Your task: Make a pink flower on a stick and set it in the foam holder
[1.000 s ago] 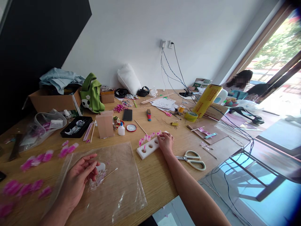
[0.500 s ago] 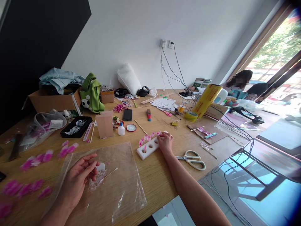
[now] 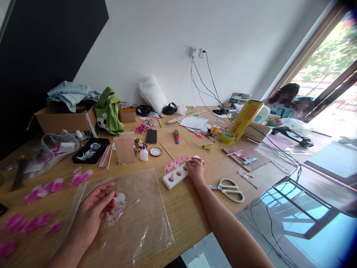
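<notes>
My left hand hovers over a clear plastic sheet, fingers loosely curled and nothing visible between them. Just beyond its fingertips are a small whitish disc, a heap of pale pink scraps and a cotton swab. At the far right end of a white block with round holes, my right hand has its fingers bent together and pointing down; what they pinch, if anything, is hidden. Small pink flowers stand in a row along the block's back edge.
White-handled scissors lie right of my right forearm. Pink petal clusters spread at the left. Behind the sheet stand a glue bottle and a cardboard piece. Cables hang at the right; two people are beyond.
Both hands keep nearly the same place and pose. In the background, one person's head at the right has shifted.
</notes>
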{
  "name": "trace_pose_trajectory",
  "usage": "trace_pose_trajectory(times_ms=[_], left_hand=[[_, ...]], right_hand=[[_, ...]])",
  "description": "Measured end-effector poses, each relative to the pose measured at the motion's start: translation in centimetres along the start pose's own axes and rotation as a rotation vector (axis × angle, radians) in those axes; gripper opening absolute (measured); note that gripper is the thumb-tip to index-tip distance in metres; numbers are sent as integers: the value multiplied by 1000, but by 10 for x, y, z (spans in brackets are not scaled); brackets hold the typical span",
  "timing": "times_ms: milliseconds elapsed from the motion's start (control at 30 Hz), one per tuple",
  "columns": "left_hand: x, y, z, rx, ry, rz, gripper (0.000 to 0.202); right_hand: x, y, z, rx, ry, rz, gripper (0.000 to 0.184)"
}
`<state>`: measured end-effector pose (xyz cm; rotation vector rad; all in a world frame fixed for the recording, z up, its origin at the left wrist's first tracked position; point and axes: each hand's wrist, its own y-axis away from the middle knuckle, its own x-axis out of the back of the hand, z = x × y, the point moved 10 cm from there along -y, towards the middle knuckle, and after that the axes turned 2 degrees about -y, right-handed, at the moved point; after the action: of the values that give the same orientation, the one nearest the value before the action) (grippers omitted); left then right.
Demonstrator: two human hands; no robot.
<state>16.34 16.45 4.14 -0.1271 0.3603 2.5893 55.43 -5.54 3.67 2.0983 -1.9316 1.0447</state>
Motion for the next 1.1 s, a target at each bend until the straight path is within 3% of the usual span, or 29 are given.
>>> trace_pose_trajectory(times_ms=[733,1100], left_hand=[[0,2,3,7,13,14,64],[1,0,3,0,16,19,64]], right_hand=[[5,1,2,-6,-43,54,16],[31,7,-7,-5,-133,209,17]])
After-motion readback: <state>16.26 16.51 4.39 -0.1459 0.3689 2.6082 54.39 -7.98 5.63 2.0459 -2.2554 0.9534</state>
